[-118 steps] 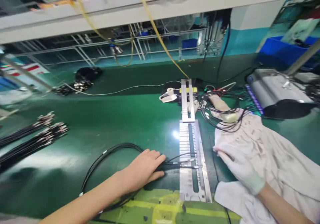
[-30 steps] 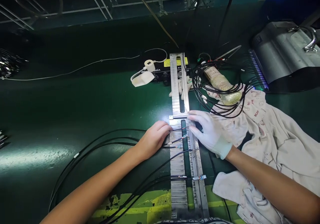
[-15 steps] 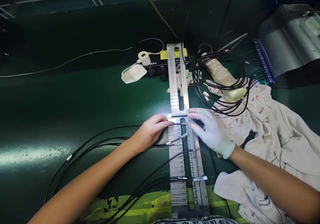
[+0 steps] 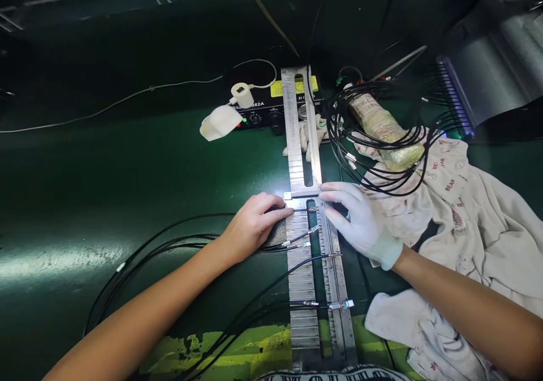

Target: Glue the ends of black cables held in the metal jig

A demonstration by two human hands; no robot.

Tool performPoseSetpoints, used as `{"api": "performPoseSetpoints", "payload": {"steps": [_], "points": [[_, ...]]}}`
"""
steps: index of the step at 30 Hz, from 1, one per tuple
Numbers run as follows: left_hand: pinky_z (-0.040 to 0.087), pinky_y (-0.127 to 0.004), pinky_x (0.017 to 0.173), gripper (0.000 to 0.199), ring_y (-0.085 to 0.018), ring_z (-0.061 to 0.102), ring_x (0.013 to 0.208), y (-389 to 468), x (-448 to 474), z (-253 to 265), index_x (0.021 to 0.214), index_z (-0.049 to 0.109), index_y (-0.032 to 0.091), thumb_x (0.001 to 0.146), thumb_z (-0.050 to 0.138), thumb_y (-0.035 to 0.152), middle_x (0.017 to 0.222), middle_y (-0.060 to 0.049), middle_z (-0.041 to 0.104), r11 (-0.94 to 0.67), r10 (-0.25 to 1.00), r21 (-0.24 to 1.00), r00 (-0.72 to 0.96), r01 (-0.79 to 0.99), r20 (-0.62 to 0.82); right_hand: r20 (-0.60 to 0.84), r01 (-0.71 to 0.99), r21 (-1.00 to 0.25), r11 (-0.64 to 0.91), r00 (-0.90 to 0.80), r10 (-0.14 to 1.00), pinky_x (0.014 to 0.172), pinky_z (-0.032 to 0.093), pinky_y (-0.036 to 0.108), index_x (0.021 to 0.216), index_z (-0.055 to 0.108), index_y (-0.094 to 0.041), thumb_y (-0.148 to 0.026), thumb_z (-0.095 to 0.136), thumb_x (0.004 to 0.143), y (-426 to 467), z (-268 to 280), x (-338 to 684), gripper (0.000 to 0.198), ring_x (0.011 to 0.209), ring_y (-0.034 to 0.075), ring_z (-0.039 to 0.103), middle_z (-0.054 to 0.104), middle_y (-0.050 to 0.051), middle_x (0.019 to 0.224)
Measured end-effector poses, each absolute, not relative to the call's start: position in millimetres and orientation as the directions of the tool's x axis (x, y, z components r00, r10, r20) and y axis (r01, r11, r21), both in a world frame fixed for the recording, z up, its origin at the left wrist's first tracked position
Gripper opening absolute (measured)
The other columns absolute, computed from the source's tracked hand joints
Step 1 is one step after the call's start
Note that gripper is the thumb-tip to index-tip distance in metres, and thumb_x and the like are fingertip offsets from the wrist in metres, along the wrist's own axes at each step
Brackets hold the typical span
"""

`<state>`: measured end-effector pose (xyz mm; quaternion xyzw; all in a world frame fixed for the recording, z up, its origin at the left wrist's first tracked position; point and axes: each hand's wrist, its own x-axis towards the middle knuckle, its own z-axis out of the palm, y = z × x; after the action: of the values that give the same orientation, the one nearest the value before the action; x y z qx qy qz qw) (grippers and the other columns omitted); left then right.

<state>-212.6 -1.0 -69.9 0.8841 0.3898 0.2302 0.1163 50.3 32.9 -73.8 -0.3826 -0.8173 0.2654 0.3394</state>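
Note:
A long slotted metal fixture (image 4: 302, 290) with grooves across its left side lies lengthwise in front of me. My bare left hand (image 4: 257, 222) is closed at its left edge, thumb and forefinger pressed on a black cable (image 4: 300, 209) laid across the grooves. That cable's stripped end with coloured wires reaches over the slot. At the right edge, my gloved right hand (image 4: 360, 219) touches the fixture's rail with fingers apart, holding nothing visible. Below the hands, several black cables with exposed wire ends rest across the fixture; one has a pale connector (image 4: 348, 304).
A black control box (image 4: 263, 115) with a yellow label stands behind the fixture, a white pouch-like piece (image 4: 221, 123) before it. Right are coiled black cables (image 4: 335, 137), a plastic-wrapped bundle (image 4: 390, 132), a printed cloth (image 4: 479, 211) and a grey machine (image 4: 500, 58) with purple-lit edge.
The view has shifted slightly. Both hands stay at the same spots on the fixture, and the cables there have barely moved.

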Motion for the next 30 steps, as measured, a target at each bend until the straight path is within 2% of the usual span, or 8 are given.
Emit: {"api": "performPoseSetpoints", "payload": {"steps": [4, 7, 10, 13, 17, 21, 25, 30], "points": [[0.038, -0.03, 0.066, 0.034, -0.018, 0.046, 0.075, -11, -216, -70, 0.124, 0.063, 0.019, 0.099, 0.043, 0.012, 0.085, -0.007, 0.057, -0.637, 0.768, 0.223, 0.583, 0.738, 0.263, 0.353, 0.431, -0.702, 0.567, -0.481, 0.802, 0.103, 0.049, 0.04, 0.11, 0.064, -0.019, -0.019, 0.057, 0.093, 33, -73, 50, 0.018, 0.118, 0.019, 0.058, 0.064, 0.009, 0.122], [0.035, -0.03, 0.065, 0.034, -0.018, 0.046, 0.074, -15, -215, -72, 0.128, 0.06, 0.017, 0.1, 0.042, 0.015, 0.084, -0.006, 0.059, -0.618, 0.784, 0.207, 0.577, 0.758, 0.228, 0.349, 0.437, -0.696, 0.569, -0.487, 0.801, 0.105, 0.047, 0.041, 0.112, 0.064, -0.019, -0.019, 0.058, 0.093, 34, -75, 50, 0.02, 0.119, 0.02, 0.057, 0.064, 0.009, 0.123], [0.036, -0.032, 0.071, 0.032, -0.019, 0.05, 0.079, -22, -209, -67, 0.129, 0.058, 0.017, 0.101, 0.042, 0.016, 0.089, -0.006, 0.062, -0.585, 0.811, 0.279, 0.548, 0.762, 0.203, 0.361, 0.451, -0.675, 0.583, -0.488, 0.795, 0.105, 0.047, 0.043, 0.111, 0.064, -0.019, -0.02, 0.058, 0.092, 33, -75, 51, 0.02, 0.119, 0.021, 0.057, 0.064, 0.01, 0.123], [0.038, -0.035, 0.078, 0.025, -0.02, 0.054, 0.085, -35, -200, -60, 0.122, 0.056, 0.013, 0.1, 0.048, 0.023, 0.094, -0.006, 0.064, -0.519, 0.85, 0.411, 0.504, 0.75, 0.154, 0.386, 0.443, -0.627, 0.641, -0.538, 0.75, 0.102, 0.047, 0.044, 0.107, 0.067, -0.019, -0.021, 0.061, 0.091, 31, -73, 51, 0.018, 0.117, 0.023, 0.057, 0.064, 0.01, 0.123], [0.04, -0.033, 0.075, 0.016, -0.019, 0.052, 0.082, -50, -189, -55, 0.107, 0.056, 0.015, 0.099, 0.052, 0.027, 0.088, -0.004, 0.06, -0.368, 0.898, 0.559, 0.439, 0.743, 0.008, 0.411, 0.383, -0.525, 0.761, -0.668, 0.62, 0.1, 0.046, 0.048, 0.095, 0.07, -0.02, -0.03, 0.069, 0.086, 29, -68, 51, 0.014, 0.116, 0.026, 0.056, 0.065, 0.008, 0.123], [0.04, -0.032, 0.074, 0.007, -0.018, 0.051, 0.082, -52, -185, -55, 0.101, 0.056, 0.017, 0.098, 0.05, 0.021, 0.085, -0.002, 0.057, -0.281, 0.913, 0.631, 0.403, 0.723, -0.056, 0.409, 0.375, -0.506, 0.777, -0.689, 0.599, 0.1, 0.045, 0.049, 0.085, 0.07, -0.021, -0.027, 0.068, 0.087, 30, -67, 49, 0.006, 0.111, 0.025, 0.058, 0.069, 0.005, 0.113], [0.04, -0.033, 0.074, 0.009, -0.02, 0.05, 0.083, -47, -196, -51, 0.092, 0.057, 0.017, 0.098, 0.049, 0.019, 0.086, -0.004, 0.057, -0.28, 0.924, 0.552, 0.377, 0.785, -0.068, 0.427, 0.352, -0.524, 0.776, -0.679, 0.597, 0.102, 0.045, 0.049, 0.084, 0.069, -0.02, -0.025, 0.068, 0.087, 31, -67, 47, 0.005, 0.11, 0.024, 0.059, 0.07, 0.005, 0.109], [0.039, -0.036, 0.073, 0.012, -0.023, 0.05, 0.086, -46, -221, -44, 0.09, 0.059, 0.016, 0.097, 0.05, 0.018, 0.093, -0.007, 0.059, -0.263, 0.956, 0.304, 0.289, 0.916, -0.042, 0.443, 0.384, -0.539, 0.75, -0.628, 0.64, 0.098, 0.047, 0.047, 0.082, 0.067, -0.02, -0.021, 0.067, 0.086, 30, -69, 47, 0.004, 0.108, 0.024, 0.059, 0.069, 0.006, 0.108]]}}
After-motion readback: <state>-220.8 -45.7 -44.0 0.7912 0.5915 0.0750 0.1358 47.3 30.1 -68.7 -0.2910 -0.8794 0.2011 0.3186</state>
